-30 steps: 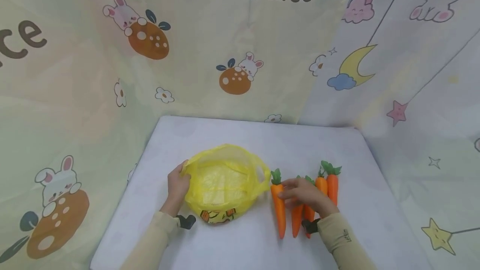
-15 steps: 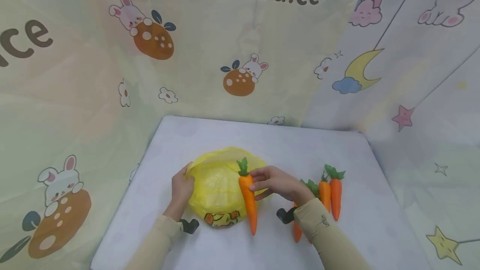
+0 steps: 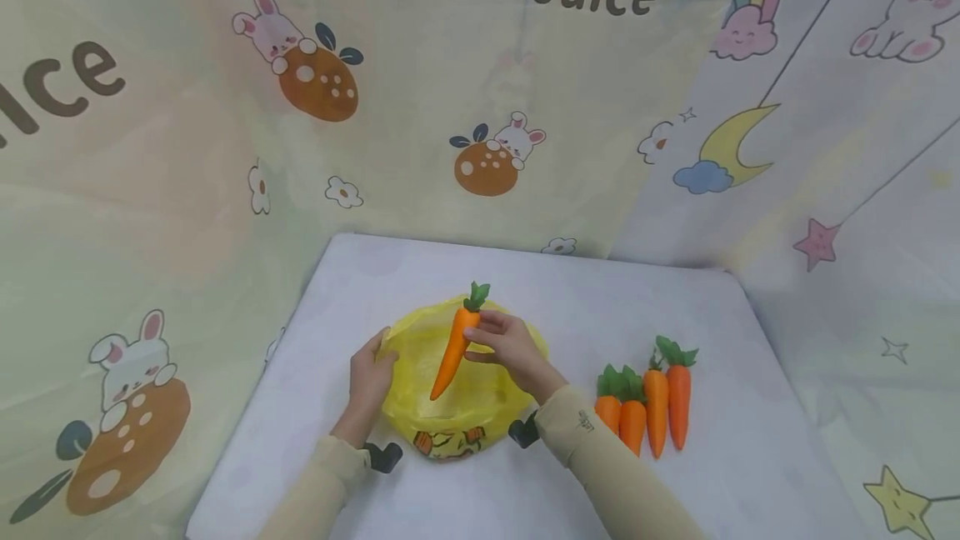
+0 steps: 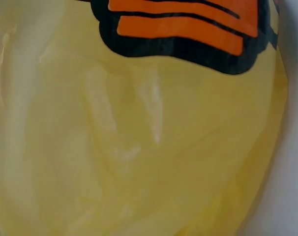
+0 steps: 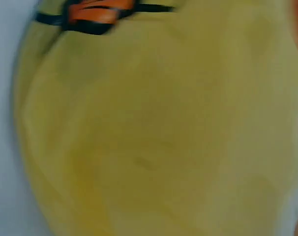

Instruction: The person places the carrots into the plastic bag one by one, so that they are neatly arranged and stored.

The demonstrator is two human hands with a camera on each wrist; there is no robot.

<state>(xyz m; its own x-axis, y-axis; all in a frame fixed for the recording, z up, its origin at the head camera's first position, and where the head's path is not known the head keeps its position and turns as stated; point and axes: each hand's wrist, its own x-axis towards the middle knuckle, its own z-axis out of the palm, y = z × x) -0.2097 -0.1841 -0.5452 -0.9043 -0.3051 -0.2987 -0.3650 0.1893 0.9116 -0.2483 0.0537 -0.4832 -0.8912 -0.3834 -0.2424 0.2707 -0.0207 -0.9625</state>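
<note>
A yellow plastic bag (image 3: 412, 402) stands on the table with its mouth spread wide; a printed orange and black pattern shows low on its near side. My left hand (image 3: 370, 375) pinches the left edge of the bag's rim. Over the bag's mouth, my right hand (image 3: 513, 348) holds an orange carrot (image 3: 454, 352) by its upper part, tilted with the green top up and the tip pointing down left. The left wrist view is filled by the bag (image 4: 139, 132). In the right wrist view the bag (image 5: 163, 128) also fills most of the picture, blurred.
Several more carrots (image 3: 656, 411) with green tops lie side by side at the right of the white table (image 3: 750, 407); the sleeve partly hides the nearest ones. A printed cloth (image 3: 405, 90) with rabbits and stars hangs behind and at both sides.
My right hand has taken the leftmost carrot from the row and carried it left and up over the bag, tilting it. The left hand keeps its hold on the rim.
</note>
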